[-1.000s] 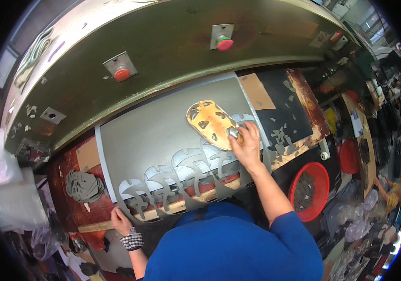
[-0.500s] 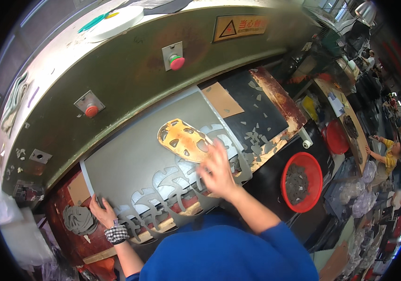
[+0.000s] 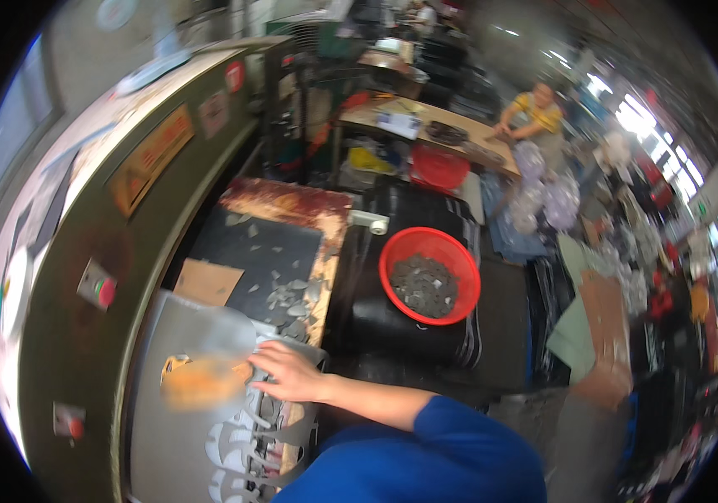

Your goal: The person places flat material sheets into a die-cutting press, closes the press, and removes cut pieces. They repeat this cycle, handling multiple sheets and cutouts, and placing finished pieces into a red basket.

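Note:
My right hand (image 3: 288,373) reaches in over the grey work board (image 3: 158,427), fingers stretched and slightly apart, and nothing shows in its grasp. Its fingertips are at the right end of a yellow cutting die (image 3: 200,381) with holes in it; whether they touch it I cannot make out, since a blur covers part of the die. Under and beside the hand runs a grey sheet (image 3: 279,432) with curved cut-outs, hanging over the board's near edge. My left hand is out of view.
A red basin (image 3: 468,281) of grey scraps stands to the right on black material. Beyond the board are a brown card (image 3: 208,282) and loose grey offcuts (image 3: 288,298). A green machine beam (image 3: 66,226) with push buttons borders the left. A co-worker (image 3: 539,109) sits at a far table.
The view has swung to the right, so my left hand has left it and more of the workshop shows. My right hand remains near the die's right end.

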`<control>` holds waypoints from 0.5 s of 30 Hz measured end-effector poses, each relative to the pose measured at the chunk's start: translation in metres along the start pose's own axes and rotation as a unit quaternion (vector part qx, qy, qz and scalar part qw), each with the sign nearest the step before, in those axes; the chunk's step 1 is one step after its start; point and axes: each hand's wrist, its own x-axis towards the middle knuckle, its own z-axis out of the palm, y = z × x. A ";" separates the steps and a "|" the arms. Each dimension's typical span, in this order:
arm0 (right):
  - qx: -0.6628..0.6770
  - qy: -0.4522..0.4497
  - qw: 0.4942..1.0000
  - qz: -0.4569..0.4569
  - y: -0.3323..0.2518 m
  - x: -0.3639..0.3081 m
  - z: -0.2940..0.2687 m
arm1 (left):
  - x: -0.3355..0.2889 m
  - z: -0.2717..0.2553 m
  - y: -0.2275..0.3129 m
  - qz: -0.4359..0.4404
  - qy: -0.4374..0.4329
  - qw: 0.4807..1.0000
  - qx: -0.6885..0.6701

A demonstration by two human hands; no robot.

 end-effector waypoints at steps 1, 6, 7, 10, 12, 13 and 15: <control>0.007 0.027 0.999 -0.030 0.007 0.015 0.016 | 0.001 -0.001 0.005 0.006 0.009 1.000 -0.015; -0.037 -0.105 0.988 -0.110 0.027 0.051 0.068 | 0.000 -0.005 0.020 0.011 0.043 0.998 -0.048; -0.038 -0.168 0.979 -0.109 0.029 0.054 0.073 | -0.001 -0.004 0.020 0.014 0.049 0.997 -0.050; -0.011 -0.205 0.970 -0.129 0.034 0.062 0.078 | -0.007 0.008 0.009 0.018 0.059 0.996 -0.057; -0.027 -0.214 0.964 -0.157 0.038 0.069 0.079 | -0.011 0.018 -0.007 0.025 0.058 0.996 -0.059; -0.027 -0.211 0.961 -0.175 0.040 0.072 0.080 | -0.012 0.022 -0.016 0.030 0.059 0.996 -0.061; -0.029 -0.172 0.957 -0.233 0.043 0.080 0.081 | -0.012 0.027 -0.029 0.043 0.060 0.995 -0.067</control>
